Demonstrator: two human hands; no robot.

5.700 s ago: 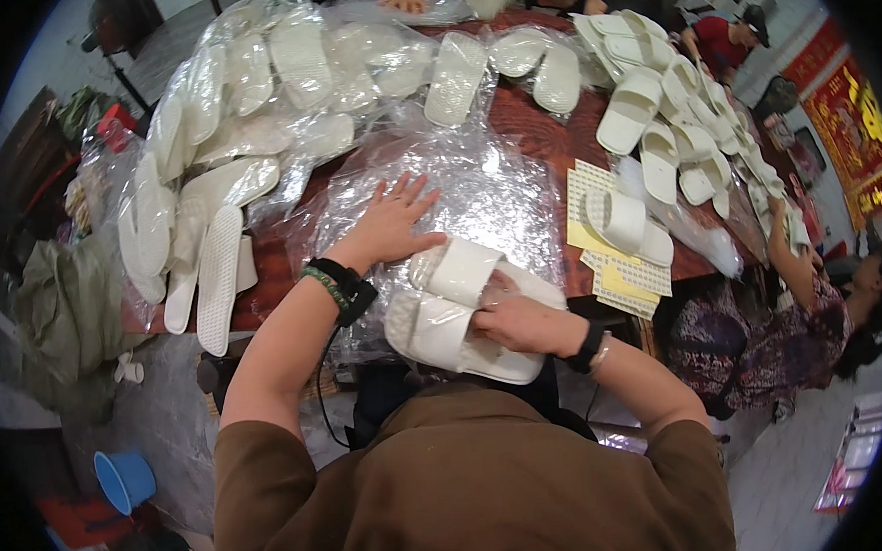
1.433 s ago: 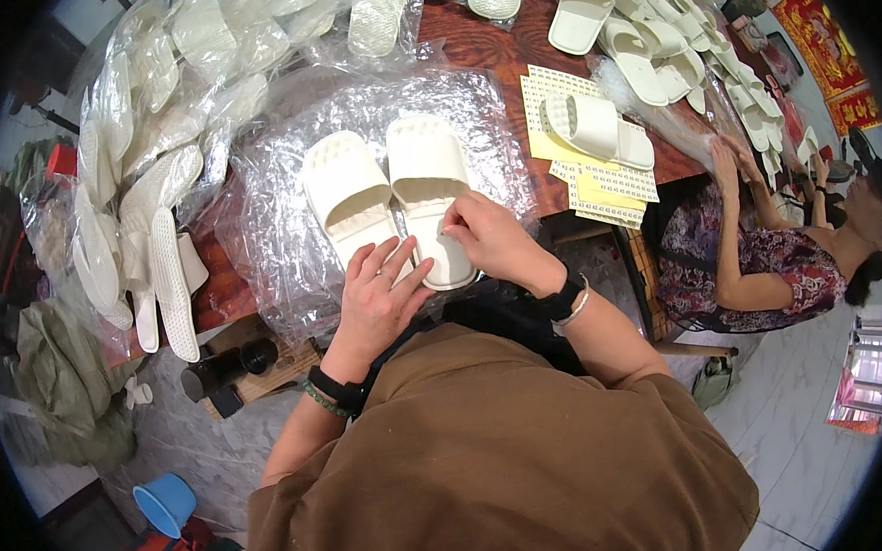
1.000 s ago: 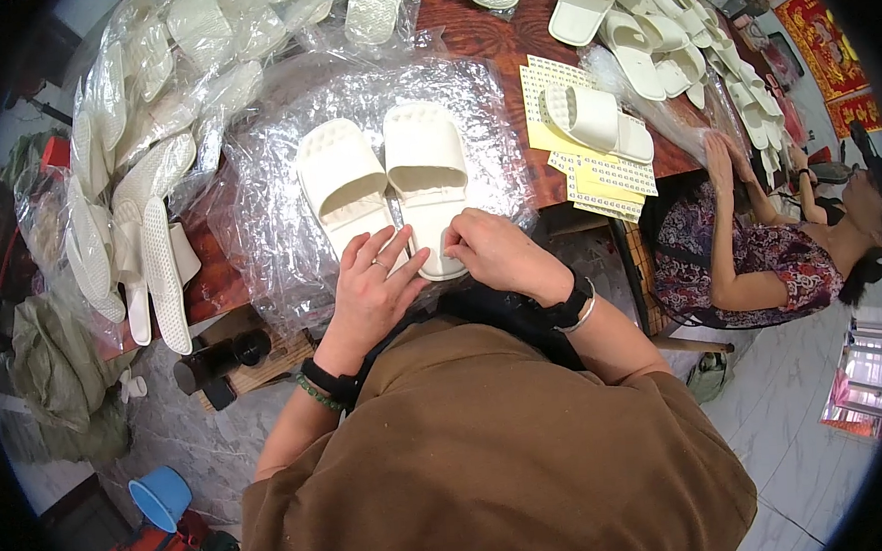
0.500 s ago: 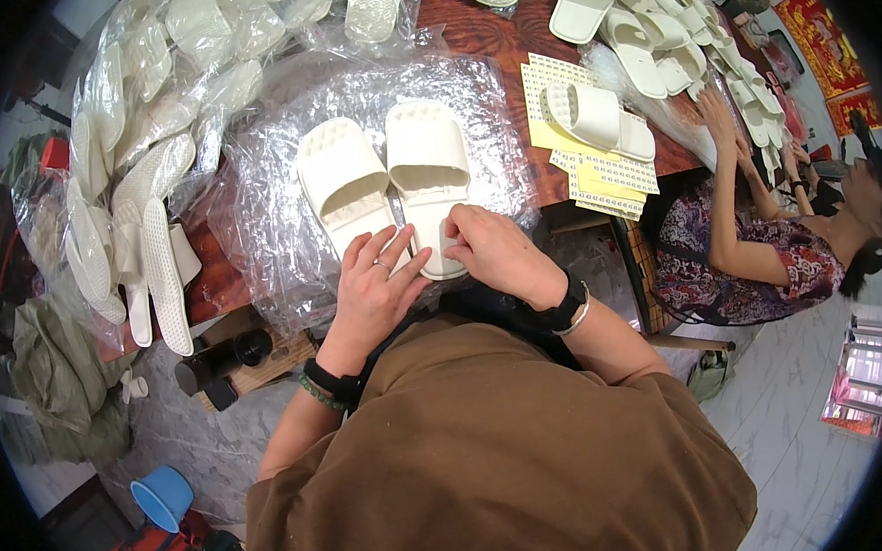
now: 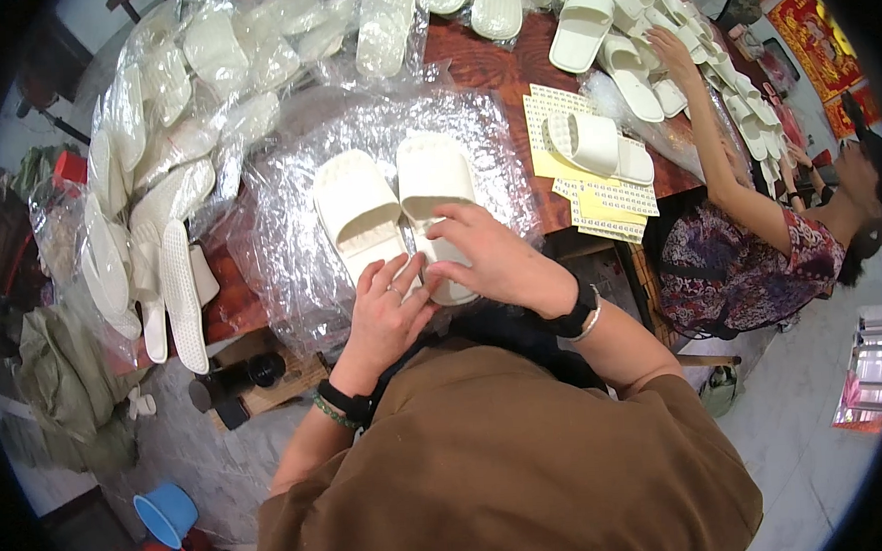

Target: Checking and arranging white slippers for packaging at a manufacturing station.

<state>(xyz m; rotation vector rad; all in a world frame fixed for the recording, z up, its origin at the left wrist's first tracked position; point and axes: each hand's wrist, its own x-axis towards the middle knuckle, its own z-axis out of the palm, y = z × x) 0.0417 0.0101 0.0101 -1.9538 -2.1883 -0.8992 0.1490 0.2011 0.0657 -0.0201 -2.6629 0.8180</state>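
Two cream slide slippers lie side by side on a stack of clear plastic bags (image 5: pixel 285 144), toes pointing away from me. My left hand (image 5: pixel 388 308) rests over the heel of the left slipper (image 5: pixel 355 190), its fingers stretched out. Above the heel of the right slipper (image 5: pixel 435 166) is my right hand (image 5: pixel 495 263), thumb and fingers curved but apart, nothing visible between them. That hand hides much of the right slipper's footbed. Right of the bags, another cream slipper (image 5: pixel 594 148) sits on yellow sticker sheets (image 5: pixel 597 202).
Bagged slippers (image 5: pixel 215 53) are heaped along the table's left and far side. More loose slippers (image 5: pixel 635 66) pile up at the far right, where a co-worker (image 5: pixel 749 249) reaches in with one arm. A blue bucket (image 5: pixel 166 514) stands on the floor at lower left.
My right hand's fingers have spread from a pinch at the right slipper's heel and shifted slightly up the slipper. The co-worker's arm has reached farther into the slipper pile. The view has tilted slightly.
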